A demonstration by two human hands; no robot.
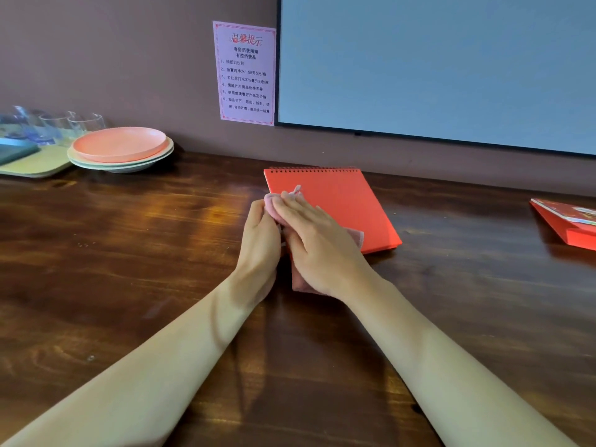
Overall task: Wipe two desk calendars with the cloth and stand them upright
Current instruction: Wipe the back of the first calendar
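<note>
Soft, even indoor light; warm glare streaks the glossy worktop [129, 237] left of centre. Forearms cast faint shadows. Wide-angle bending at edges; glasses [64, 124] upper left blurred.

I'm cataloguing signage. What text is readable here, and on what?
"温馨提示": heading of the wall notice.
"客房消费须知" and "有偿消费品": lines under it.
"抽纸2元/包": its item 1; items 2 to 6 too small to trust.
Calendar at the right edge: print blurred.
Red calendar in the middle: no text shows.

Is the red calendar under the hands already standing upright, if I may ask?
No, the red calendar lies flat on the desk, with the right hand pressing the cloth onto it.
</note>
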